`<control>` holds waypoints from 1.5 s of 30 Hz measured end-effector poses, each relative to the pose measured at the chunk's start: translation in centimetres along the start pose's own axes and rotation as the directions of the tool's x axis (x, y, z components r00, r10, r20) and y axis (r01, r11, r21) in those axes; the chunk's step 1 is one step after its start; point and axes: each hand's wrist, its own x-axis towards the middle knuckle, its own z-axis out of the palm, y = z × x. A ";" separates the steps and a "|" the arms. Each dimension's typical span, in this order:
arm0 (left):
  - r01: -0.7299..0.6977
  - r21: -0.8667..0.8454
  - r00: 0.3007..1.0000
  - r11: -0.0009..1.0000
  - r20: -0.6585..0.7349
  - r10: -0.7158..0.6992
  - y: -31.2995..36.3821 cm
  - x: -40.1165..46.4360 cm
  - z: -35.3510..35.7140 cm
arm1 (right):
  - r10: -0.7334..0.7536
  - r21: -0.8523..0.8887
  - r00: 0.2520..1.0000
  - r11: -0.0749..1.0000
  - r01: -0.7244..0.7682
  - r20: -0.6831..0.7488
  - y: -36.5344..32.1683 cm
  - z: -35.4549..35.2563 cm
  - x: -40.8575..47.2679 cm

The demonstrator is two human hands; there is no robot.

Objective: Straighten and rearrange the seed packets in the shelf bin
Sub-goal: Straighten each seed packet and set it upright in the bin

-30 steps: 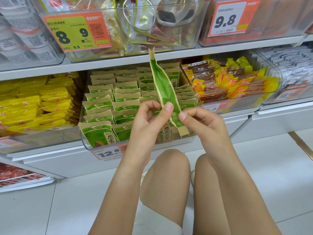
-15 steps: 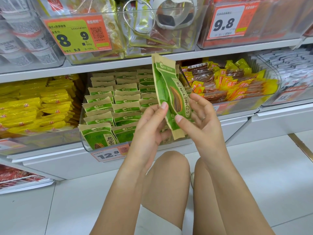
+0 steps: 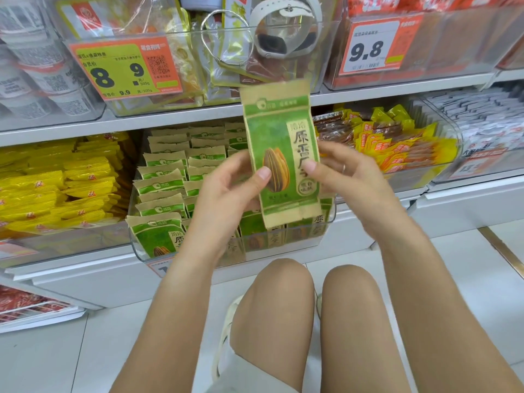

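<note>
Left of frame: yellow packs (image 3: 56, 191) fill a bin cut off by the edge. Centre: the clear shelf bin (image 3: 136, 248) holds rows of green seed packets (image 3: 163, 177); its price label is largely hidden behind the left forearm. Left hand (image 3: 226, 199) and right hand (image 3: 346, 177) pinch one upright packet (image 3: 279, 154) above the bin's front, thumbs on its face. Right: an orange-yellow snack bin (image 3: 442, 131).

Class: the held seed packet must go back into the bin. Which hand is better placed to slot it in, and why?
Probably the left hand: its thumb presses the seed packet, directly above the bin; the right hand looks looser.
</note>
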 end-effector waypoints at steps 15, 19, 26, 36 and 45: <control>-0.290 0.616 0.945 0.733 0.063 0.321 2.4 9.5 0.2 | -0.279 -0.520 0.956 0.805 0.285 0.091 -2.2 -4.5 9.7; -0.269 0.677 0.948 0.685 0.058 0.314 0.6 9.7 0.6 | -0.242 -0.516 0.967 0.819 0.251 0.086 0.1 -4.5 10.4; -0.165 0.782 0.977 0.601 0.045 0.209 -1.3 10.8 0.3 | -0.176 -0.567 0.980 0.799 0.200 0.098 3.7 -4.2 12.0; -0.069 0.938 0.996 0.341 0.045 0.078 -2.7 12.3 0.7 | -0.208 -0.652 0.978 0.744 0.149 -0.015 6.8 -3.8 14.2; -0.067 0.967 0.998 0.246 0.068 0.004 -3.3 11.8 0.3 | -0.502 -0.800 0.861 0.482 0.358 0.083 5.7 -3.6 13.3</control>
